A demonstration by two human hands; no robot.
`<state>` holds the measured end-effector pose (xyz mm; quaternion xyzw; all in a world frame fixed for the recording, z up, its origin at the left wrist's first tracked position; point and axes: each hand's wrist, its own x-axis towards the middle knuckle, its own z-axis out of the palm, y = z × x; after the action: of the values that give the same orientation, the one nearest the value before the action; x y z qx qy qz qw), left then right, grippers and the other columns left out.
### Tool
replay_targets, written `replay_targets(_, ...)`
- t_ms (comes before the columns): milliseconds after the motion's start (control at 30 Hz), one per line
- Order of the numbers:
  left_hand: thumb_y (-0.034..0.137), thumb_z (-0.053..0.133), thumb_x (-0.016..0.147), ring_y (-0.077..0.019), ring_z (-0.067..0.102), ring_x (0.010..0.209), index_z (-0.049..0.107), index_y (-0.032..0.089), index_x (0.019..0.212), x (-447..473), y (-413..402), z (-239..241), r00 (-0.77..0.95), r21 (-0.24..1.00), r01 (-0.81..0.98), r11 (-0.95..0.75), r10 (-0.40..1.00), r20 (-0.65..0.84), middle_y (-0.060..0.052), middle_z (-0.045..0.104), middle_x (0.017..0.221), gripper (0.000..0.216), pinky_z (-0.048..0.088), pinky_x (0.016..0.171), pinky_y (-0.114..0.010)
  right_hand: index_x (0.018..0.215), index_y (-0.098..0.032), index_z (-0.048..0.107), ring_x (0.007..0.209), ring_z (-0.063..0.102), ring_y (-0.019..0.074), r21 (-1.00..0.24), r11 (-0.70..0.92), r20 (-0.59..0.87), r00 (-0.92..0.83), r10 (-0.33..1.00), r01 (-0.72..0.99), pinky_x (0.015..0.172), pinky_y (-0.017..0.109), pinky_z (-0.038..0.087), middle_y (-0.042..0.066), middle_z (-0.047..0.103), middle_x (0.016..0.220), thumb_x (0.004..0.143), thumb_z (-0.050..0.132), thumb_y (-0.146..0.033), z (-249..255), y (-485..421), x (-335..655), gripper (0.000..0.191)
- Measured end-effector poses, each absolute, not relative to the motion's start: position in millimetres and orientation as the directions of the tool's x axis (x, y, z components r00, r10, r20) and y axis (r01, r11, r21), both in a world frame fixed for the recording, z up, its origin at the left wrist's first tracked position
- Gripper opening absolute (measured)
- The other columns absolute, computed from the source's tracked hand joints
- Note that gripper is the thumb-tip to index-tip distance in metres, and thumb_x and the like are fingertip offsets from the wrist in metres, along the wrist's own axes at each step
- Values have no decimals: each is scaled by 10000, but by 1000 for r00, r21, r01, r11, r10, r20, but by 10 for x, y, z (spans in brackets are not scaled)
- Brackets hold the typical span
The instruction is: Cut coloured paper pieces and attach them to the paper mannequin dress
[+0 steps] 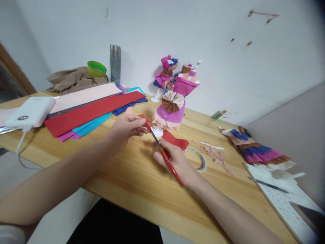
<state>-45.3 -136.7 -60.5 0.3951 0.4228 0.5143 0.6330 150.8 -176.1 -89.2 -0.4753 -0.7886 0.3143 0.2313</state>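
Beyond and left of the tape roll (204, 163), your left hand (128, 126) pinches a red paper strip (147, 126); your right hand (175, 157) holds red-handled scissors (172, 167), tips at it, contact too blurred to confirm. Keep strip taut, snip slowly.

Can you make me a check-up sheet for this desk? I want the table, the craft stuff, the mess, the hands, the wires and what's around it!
Surface: wooden table, bare along its front.
Job's things: red strip by the scissors; red sheet lying on other coloured sheets.
Clutter: tape roll lying flat, scraps beside it.
Hands: left hand pinches the strip in its fingers; right hand holds the scissors.
Cables: white cable from the power bank, looping at the table's edge.
Surroundings: white wall behind, with a flask before it.
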Motion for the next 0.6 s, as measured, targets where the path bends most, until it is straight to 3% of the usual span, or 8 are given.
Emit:
replay_targets(267, 190, 750, 726, -109, 647, 569, 712, 114, 652, -445, -1388, -631, 107, 942, -306, 141, 988, -114, -52, 696, 639, 113, 445, 515, -181, 1020, -206, 636, 631, 543, 161, -693, 346, 71, -417, 906, 633, 601, 264, 406, -23, 541, 645, 892, 558, -447, -912, -1762, 1502, 284)
replay_targets(600, 202, 732, 735, -104, 640, 581, 718, 108, 644, -425, -1401, -636, 98, 942, -302, 146, 988, -122, -57, 701, 654, 132, 430, 519, -181, 937, -197, 636, 587, 493, 138, -686, 313, 42, -394, 918, 657, 558, 247, 367, -35, 498, 619, 879, 552, -449, -899, -1766, 1490, 272)
